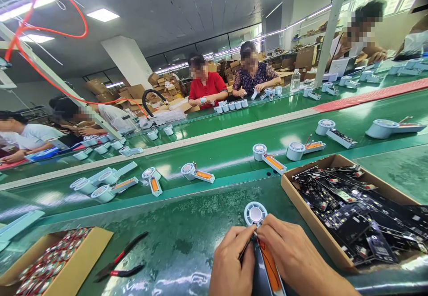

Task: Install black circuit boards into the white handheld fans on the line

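Note:
A light-blue handheld fan housing [255,213] lies on the bench in front of me, its round head with a silver disc pointing away. In its handle sits an orange battery [270,265] with thin dark and red wires along it. My left hand [232,258] is closed at the left of the handle, with a dark strip [245,250], apparently a circuit board, between thumb and fingers. On the other side, my right hand [287,247] rests over the housing, fingers closed at its neck by the wires. The fingertips of both hands meet there, hiding what is pinched.
To the right stands a cardboard box [316,224] of black circuit boards. Wire cutters [122,256] with red-black handles and a box [90,260] of wired round parts are at left. Beyond, a green conveyor belt [230,171] carries several fan housings; co-workers sit across it.

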A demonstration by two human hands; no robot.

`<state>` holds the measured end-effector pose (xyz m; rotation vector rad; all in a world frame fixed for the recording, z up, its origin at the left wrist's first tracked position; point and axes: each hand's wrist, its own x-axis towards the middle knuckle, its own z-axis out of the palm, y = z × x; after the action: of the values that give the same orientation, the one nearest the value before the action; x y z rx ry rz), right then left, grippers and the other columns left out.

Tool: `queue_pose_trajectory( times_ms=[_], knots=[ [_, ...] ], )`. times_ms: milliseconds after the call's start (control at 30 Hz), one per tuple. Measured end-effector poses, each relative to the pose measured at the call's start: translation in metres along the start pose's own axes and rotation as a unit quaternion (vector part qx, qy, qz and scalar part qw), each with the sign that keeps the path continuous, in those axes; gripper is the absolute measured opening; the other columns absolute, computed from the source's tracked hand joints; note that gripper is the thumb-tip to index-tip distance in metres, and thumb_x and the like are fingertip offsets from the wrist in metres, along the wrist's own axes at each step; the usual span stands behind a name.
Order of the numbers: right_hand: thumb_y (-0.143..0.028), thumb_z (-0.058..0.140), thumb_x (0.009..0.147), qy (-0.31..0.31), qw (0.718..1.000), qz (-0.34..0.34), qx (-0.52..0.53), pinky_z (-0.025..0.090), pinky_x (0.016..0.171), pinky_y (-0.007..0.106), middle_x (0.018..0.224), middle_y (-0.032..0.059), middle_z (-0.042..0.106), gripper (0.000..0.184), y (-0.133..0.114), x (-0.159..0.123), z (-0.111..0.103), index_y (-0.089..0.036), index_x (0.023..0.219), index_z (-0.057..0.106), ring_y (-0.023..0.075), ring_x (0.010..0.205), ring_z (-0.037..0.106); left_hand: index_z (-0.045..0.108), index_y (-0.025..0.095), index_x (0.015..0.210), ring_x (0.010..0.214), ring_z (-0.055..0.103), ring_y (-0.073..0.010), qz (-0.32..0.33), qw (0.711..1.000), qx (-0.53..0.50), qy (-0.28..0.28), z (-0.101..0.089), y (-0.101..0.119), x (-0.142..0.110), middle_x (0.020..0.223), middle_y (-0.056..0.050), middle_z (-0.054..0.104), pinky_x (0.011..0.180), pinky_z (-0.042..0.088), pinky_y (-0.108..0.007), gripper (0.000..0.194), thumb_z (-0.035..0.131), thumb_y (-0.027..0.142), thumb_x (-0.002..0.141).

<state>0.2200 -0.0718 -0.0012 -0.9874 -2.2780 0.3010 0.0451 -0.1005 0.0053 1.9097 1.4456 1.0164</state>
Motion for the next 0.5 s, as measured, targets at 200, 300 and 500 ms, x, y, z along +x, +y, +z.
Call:
queue_pose_trajectory(
  times_ms=[200,300,500],
  knots=[
    [-0.007,0.037,0.098,-0.022,0.999,0.018,0.017,0.038,0.059,0.03,0.084,0.0061,0.061,0.027,-0.003,0.006,-0.002,-0.019,0.091,0.06,0.0194,0.069,0.058,0.069,0.025,0.125,0.096,0.07,-0.0189,0.004,1.0,0.012,-0.017,-0.003,0.012,0.002,0.106,-0.006,0.072,0.084,0.055,-0.029,0.039,0.047,0.012,0.095],
    [-0.006,0.036,0.097,-0.031,0.999,0.031,0.021,0.04,0.059,0.029,0.084,0.0059,0.06,0.028,-0.003,0.006,0.0,-0.019,0.09,0.06,0.0188,0.069,0.059,0.068,0.022,0.127,0.098,0.069,-0.0194,0.009,0.999,0.021,-0.029,-0.001,0.012,0.0,0.108,-0.008,0.071,0.086,0.056,-0.029,0.041,0.045,0.01,0.095],
    [-0.006,0.041,0.096,-0.034,0.993,0.068,0.09,0.053,0.074,0.025,0.1,0.006,0.064,0.027,-0.01,0.012,-0.03,-0.022,0.107,0.059,0.0164,0.085,0.065,0.051,0.032,0.145,0.083,0.07,-0.014,0.019,0.996,0.088,0.0,-0.015,0.017,-0.008,0.118,-0.007,0.062,0.08,0.059,-0.027,0.07,0.039,-0.003,0.085]
  ],
)
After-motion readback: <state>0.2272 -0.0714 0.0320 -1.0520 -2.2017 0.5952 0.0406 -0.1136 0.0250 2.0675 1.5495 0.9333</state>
